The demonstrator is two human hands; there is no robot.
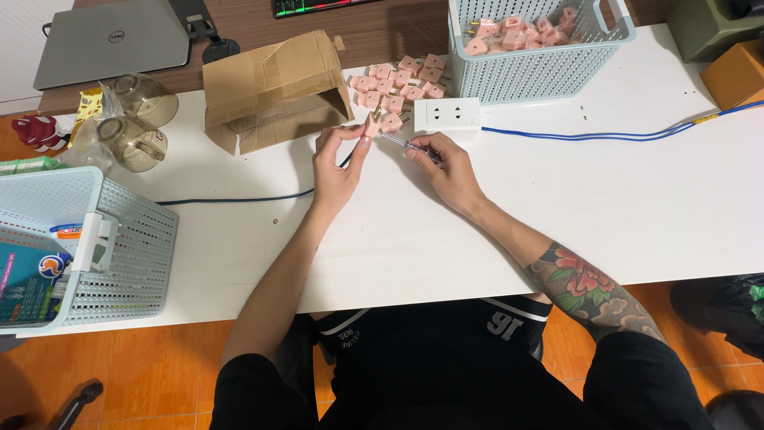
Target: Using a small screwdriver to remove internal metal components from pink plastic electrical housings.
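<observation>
Left hand: the left hand [338, 163] is closed around a small pink plastic plug adapter [372, 128], pinched between thumb and fingertips and lifted just above the white counter [621, 215], near the middle of its far edge.
Right hand: the right hand [450, 169] grips a slim screwdriver with a clear handle [406, 144], its tip pointing left and meeting the adapter.
Adapter pile: a loose heap of pink plug adapters [402, 80] lies on the counter just beyond the hands, by the far edge.
Power strip: a white rectangular socket block [447, 115] sits just right of the heap, with a blue cable [597, 134] running off toward the counter's right edge.
Far basket: a pale blue perforated plastic basket [541, 60] at the far edge holds more pink adapters.
Cardboard box: an opened brown cardboard box [270, 87] lies on its side, left of the heap.
Near basket: a second pale blue plastic basket [127, 247] stands at the counter's left edge with packaged goods inside.
Glass jars: smoky clear glass jars [139, 119] rest at the far left corner.
Laptop: a closed grey laptop [111, 36] lies on the brown desk beyond the counter.
</observation>
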